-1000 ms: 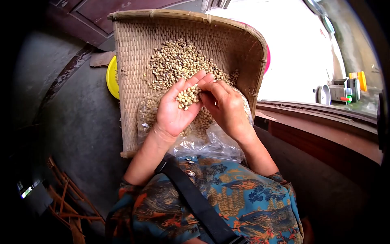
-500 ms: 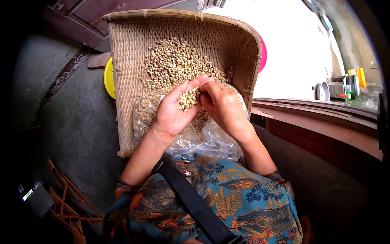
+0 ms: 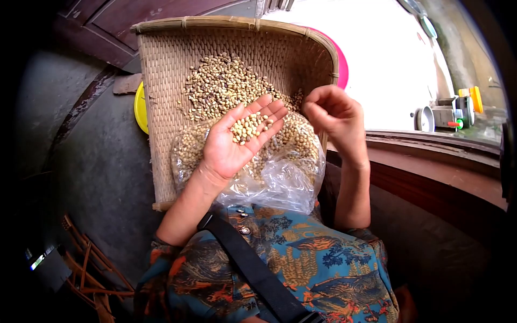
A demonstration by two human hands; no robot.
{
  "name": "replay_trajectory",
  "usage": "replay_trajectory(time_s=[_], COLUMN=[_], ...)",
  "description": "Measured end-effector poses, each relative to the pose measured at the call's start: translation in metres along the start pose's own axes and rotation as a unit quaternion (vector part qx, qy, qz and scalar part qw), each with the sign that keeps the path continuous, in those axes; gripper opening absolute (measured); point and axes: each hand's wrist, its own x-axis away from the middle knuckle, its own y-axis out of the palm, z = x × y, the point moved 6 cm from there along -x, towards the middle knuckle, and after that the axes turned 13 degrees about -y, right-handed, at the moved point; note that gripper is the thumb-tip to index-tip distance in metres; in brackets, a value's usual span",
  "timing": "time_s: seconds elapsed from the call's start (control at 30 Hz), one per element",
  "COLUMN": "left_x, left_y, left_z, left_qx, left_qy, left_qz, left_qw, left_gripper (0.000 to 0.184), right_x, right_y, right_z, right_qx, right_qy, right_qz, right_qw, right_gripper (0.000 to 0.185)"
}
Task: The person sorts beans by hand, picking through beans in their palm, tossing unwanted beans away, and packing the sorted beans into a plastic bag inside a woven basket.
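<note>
My left hand (image 3: pixel 223 151) is turned palm up over the basket, fingers extended and slightly cupped. A small heap of pale beans (image 3: pixel 246 128) lies in its palm. To the right, above the basket's right side, my right hand (image 3: pixel 343 121) is closed in a pinch; whatever its fingertips may hold is hidden. Beneath the left hand, a clear plastic bag (image 3: pixel 291 180) full of pale beans rests in the front of the woven basket (image 3: pixel 159 102). Behind the bag spreads a loose pile of mixed pale and dark beans (image 3: pixel 221 83), partly covered by my left fingers.
A yellow round rim (image 3: pixel 141 107) shows left of the basket, and a pink one (image 3: pixel 343 64) at its right. A wooden sill (image 3: pixel 431 167) runs along the right. At lower left stands a wooden frame (image 3: pixel 86 264). A metal pan (image 3: pixel 426 119) lies outside.
My right hand has pulled away from the left palm toward the right, still pinched. The left fingers have opened out flatter, exposing the beans in the palm.
</note>
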Motion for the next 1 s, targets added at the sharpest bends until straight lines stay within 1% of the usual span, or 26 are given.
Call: replay_trajectory(time_s=[0.07, 0.13, 0.17, 0.2, 0.23, 0.27, 0.3, 0.4, 0.43, 0.47, 0.5, 0.53, 0.57, 0.6, 0.67, 0.8, 0.87, 1.0], left_x=[-0.002, -0.003, -0.004, -0.005, -0.005, -0.006, -0.006, -0.008, -0.007, -0.007, -0.008, -0.008, -0.008, -0.008, -0.005, -0.008, -0.008, -0.006], left_y=[0.003, 0.006, 0.005, 0.004, 0.003, 0.003, 0.003, 0.004, 0.004, 0.003, 0.001, 0.001, 0.001, 0.000, -0.004, -0.009, -0.011, -0.018], left_z=[0.000, 0.000, 0.001, 0.001, 0.002, 0.002, 0.003, 0.006, 0.005, 0.004, 0.005, 0.005, 0.005, 0.006, 0.007, 0.003, 0.003, 0.002], left_qx=[0.020, 0.024, 0.025, 0.027, 0.028, 0.031, 0.034, 0.009, -0.002, -0.013, -0.025, -0.036, -0.090, -0.097, -0.112, -0.113, -0.107, -0.119], left_qy=[-0.010, -0.016, -0.016, -0.016, -0.017, -0.015, -0.014, -0.011, -0.013, -0.009, -0.006, -0.003, 0.006, 0.012, 0.025, 0.026, 0.025, 0.029], left_qz=[-0.011, -0.015, -0.018, -0.020, -0.021, -0.019, -0.016, -0.015, -0.012, -0.011, -0.012, -0.014, -0.011, 0.009, 0.051, 0.071, 0.073, 0.109], left_qw=[1.000, 0.999, 0.999, 0.999, 0.999, 0.999, 0.999, 1.000, 1.000, 1.000, 1.000, 0.999, 0.996, 0.995, 0.992, 0.991, 0.991, 0.986], left_gripper=[0.046, 0.047, 0.047, 0.047, 0.047, 0.047, 0.047, 0.048, 0.049, 0.049, 0.049, 0.049, 0.049, 0.049, 0.048, 0.045, 0.044, 0.043], right_x=[-0.006, -0.010, -0.011, -0.015, -0.020, -0.024, -0.027, -0.016, -0.006, 0.000, 0.003, 0.002, 0.002, 0.001, -0.001, -0.003, -0.004, -0.008], right_y=[-0.012, -0.021, -0.030, -0.042, -0.050, -0.056, -0.054, -0.032, -0.008, 0.011, 0.030, 0.042, 0.048, 0.051, 0.054, 0.058, 0.060, 0.062], right_z=[-0.003, -0.008, -0.013, -0.015, -0.021, -0.027, -0.029, -0.026, -0.029, -0.018, -0.019, -0.016, -0.011, -0.007, -0.005, -0.004, -0.003, 0.002], right_qx=[-0.016, -0.025, 0.073, 0.213, 0.339, 0.460, 0.544, 0.413, 0.302, 0.309, 0.331, 0.302, 0.331, 0.359, 0.349, 0.321, 0.317, 0.330], right_qy=[-0.017, -0.062, -0.103, -0.196, -0.210, -0.219, -0.221, -0.160, -0.206, -0.225, -0.192, -0.213, -0.203, -0.193, -0.203, -0.222, -0.218, -0.200], right_qz=[0.009, 0.051, 0.081, 0.096, 0.108, 0.119, 0.112, 0.043, -0.011, -0.054, -0.110, -0.102, -0.113, -0.124, -0.127, -0.131, -0.139, -0.163], right_qw=[1.000, 0.996, 0.989, 0.952, 0.911, 0.852, 0.801, 0.896, 0.931, 0.923, 0.917, 0.923, 0.915, 0.905, 0.906, 0.911, 0.912, 0.908], right_gripper=[0.002, 0.002, 0.004, 0.011, 0.014, 0.018, 0.022, 0.021, 0.020, 0.020, 0.020, 0.017, 0.017, 0.017, 0.017, 0.016, 0.014, 0.011])
